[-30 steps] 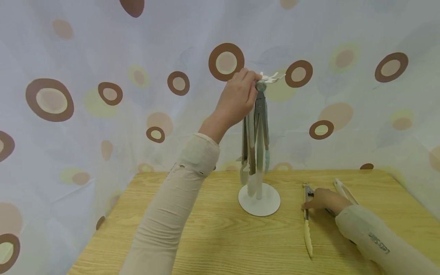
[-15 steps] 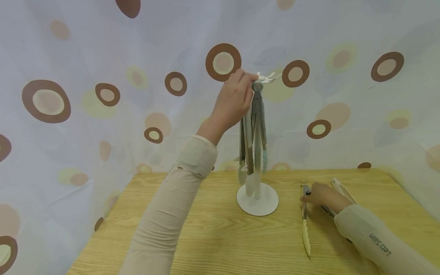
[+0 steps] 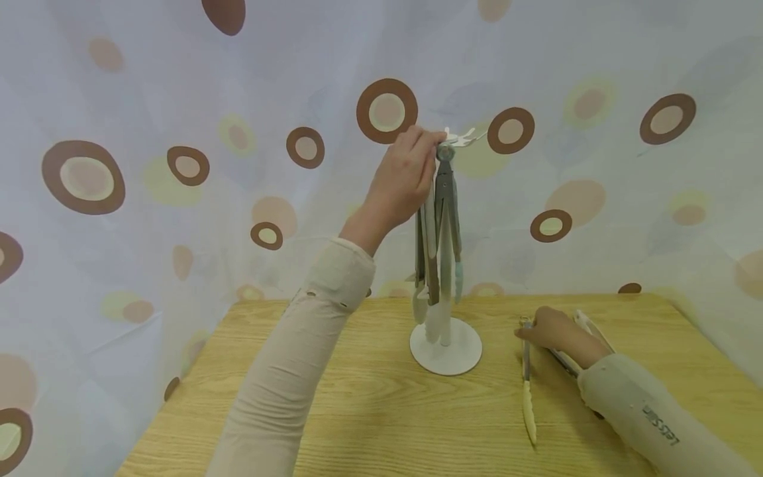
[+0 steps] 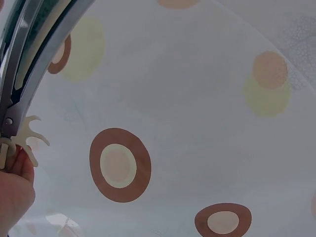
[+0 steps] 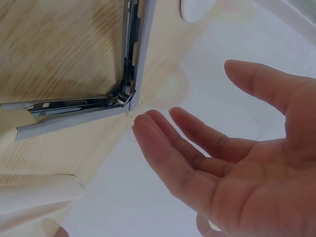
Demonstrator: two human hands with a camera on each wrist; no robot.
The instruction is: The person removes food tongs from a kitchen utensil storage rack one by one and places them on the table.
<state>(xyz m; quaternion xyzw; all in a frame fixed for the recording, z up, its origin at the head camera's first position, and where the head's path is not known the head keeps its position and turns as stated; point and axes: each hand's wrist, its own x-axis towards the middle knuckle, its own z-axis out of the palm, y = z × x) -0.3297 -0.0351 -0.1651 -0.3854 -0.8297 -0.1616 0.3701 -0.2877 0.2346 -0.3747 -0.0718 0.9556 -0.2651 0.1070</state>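
My left hand (image 3: 401, 175) grips the top of a white utensil stand (image 3: 446, 361), fingers curled at its hooks (image 4: 33, 133). Several metal tongs hang from it; one pair (image 3: 445, 189) has a pale blue tip, and other tips are whitish. On the table to the right lies a pair of tongs (image 3: 526, 366) with a cream-yellow tip, its legs spread in a V from the hinge (image 5: 126, 98). Over that hinge end hovers my right hand (image 3: 554, 329), thumb and fingers apart in the right wrist view, nothing between them. The sleeve covers part of one leg.
Beyond the right hand lies a pair of white tongs (image 3: 590, 326), partly behind the wrist. The wooden table (image 3: 369, 404) ends at a patterned curtain (image 3: 334, 79) close behind the stand, and the curtain also hangs along the left and right.
My right hand has shifted a little away from me, along the yellow-tipped tongs toward their hinge end. My left hand keeps its grip on the stand; the tongs lie as before.
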